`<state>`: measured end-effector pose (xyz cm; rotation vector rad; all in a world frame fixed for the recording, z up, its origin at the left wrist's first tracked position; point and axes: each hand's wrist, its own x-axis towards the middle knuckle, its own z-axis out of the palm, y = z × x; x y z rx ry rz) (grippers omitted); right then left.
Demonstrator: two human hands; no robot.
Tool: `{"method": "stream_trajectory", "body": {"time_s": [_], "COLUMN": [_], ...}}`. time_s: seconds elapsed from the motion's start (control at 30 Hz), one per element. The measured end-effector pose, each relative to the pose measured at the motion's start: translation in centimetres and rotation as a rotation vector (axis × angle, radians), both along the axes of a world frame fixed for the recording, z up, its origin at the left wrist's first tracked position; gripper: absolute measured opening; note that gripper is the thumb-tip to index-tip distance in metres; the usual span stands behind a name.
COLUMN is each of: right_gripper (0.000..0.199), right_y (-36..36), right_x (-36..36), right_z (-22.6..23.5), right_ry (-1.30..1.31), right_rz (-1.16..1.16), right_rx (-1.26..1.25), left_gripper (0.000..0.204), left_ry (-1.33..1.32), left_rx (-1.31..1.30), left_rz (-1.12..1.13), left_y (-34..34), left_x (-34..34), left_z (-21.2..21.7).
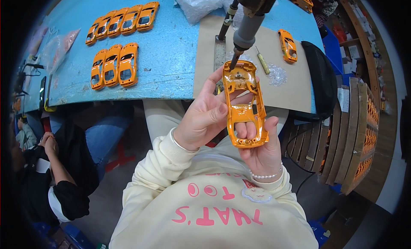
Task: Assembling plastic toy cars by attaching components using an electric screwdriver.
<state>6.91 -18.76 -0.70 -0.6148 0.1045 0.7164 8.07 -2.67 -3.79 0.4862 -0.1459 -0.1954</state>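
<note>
Blue worktable (171,56): scuffed top, spanning the upper part of the view, beyond the hands. Tan cardboard sheet (299,88): lying flat on the table, directly behind the hands. Grey floor (102,197): below and to the left of the hands, carrying a red mark. Wooden slatted racks (351,133): standing to the right of the hands. Light: even and bright, no window in view.

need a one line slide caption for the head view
Both hands, left hand and right hand, hold an orange toy car shell under a hanging screwdriver above a blue table.
</note>
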Motion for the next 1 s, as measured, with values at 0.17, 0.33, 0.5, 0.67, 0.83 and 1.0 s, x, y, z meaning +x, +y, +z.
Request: {"method": "stream_trajectory", "body": {"time_s": [0.17,0.33,0.5,0.67,0.83,1.0], "right_gripper": [0.062,0.061,0.058,0.057,0.047,0.027], "right_y": [-0.3,-0.5,-0.9,-0.7,-0.2,-1.5], "right_x": [0.1,0.2,0.3,0.5,0.3,1.8], "right_z": [0.0,0.0,-0.2,-2.1,-2.8,-3.9], "right_ry": [-0.010,-0.066,-0.054,-0.011,0.088,0.052], "right_rz": [-0.006,0.009,0.010,0.014,0.111,0.195], "right_rx": [-0.035,-0.062,-0.082,0.005,-0.128,-0.326], "left_gripper": [0.092,0.088,0.087,0.085,0.083,0.070], "left_ry": [-0.008,-0.044,-0.062,-0.014,0.113,0.167], "left_rx": [-0.013,-0.071,-0.090,-0.076,-0.046,1.272], "left_rz": [-0.001,-0.029,-0.011,-0.062,0.033,0.487], "left_y": [-0.3,-0.2,-0.8,-0.4,2.0,9.0], "left_x": [0.0,0.2,0.1,-0.2,-2.5,-0.6], "left_z": [0.0,-0.1,-0.5,-1.5,-2.4,-1.2]}}
